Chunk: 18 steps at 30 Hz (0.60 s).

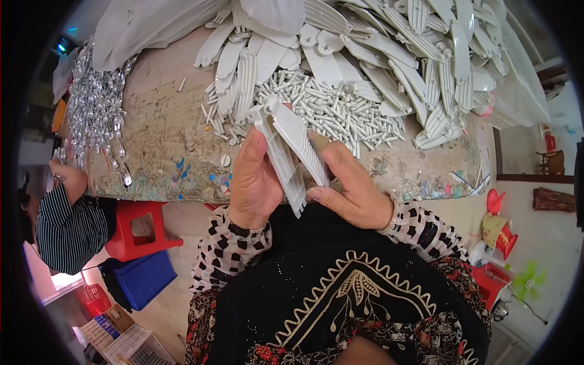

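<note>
Near the table's front edge, my left hand (257,182) is closed on a long white plastic piece (281,163), its ribbed inner side partly showing. My right hand (353,185) grips a second white plastic piece (301,141) with curved ridges, between thumb and fingers. The two pieces stand side by side, slanted, with a narrow gap lower down. Whether they touch at the top I cannot tell. A tan covering (317,143) sits on a fingertip of my right hand. Just beyond lies a heap of small white plastic pins (328,112).
More white plastic pieces (389,55) are piled at the back, beside white plastic sheeting (152,27). Shiny silvery parts (97,97) form a heap at the table's left. A person in a striped top (67,225) sits at the left, near a red stool (137,228) and a blue bin (146,277).
</note>
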{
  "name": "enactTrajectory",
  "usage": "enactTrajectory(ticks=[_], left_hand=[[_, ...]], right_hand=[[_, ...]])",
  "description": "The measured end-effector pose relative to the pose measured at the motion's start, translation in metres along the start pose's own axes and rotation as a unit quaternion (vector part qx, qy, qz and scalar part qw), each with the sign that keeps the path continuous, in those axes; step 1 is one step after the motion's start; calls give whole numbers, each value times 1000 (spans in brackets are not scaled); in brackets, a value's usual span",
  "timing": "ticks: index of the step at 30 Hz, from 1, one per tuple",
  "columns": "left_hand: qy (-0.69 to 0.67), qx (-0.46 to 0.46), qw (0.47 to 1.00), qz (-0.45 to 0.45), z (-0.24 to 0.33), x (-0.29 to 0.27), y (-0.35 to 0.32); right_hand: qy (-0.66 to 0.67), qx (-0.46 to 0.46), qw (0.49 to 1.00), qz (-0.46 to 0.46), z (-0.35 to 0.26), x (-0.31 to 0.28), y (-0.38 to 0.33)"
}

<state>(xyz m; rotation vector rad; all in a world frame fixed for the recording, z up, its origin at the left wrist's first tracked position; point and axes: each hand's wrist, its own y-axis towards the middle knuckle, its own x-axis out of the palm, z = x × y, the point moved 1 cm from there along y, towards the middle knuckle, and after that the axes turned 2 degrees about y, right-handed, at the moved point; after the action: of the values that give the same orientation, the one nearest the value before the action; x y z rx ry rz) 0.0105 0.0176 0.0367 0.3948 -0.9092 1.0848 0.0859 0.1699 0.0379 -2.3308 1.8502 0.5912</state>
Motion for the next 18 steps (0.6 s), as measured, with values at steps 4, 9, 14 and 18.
enactTrajectory(ticks=[4, 9, 14, 18], left_hand=[[18, -10, 998, -58, 3, -17, 3], [23, -54, 994, -95, 8, -48, 14], [41, -91, 995, -5, 20, -20, 9], [18, -78, 991, -104, 22, -36, 14]], right_hand=[[-10, -21, 1000, 20, 3, -3, -5], [126, 54, 990, 29, 5, -1, -9], [144, 68, 987, 24, 6, 2, -12], [129, 79, 988, 18, 5, 4, -11]])
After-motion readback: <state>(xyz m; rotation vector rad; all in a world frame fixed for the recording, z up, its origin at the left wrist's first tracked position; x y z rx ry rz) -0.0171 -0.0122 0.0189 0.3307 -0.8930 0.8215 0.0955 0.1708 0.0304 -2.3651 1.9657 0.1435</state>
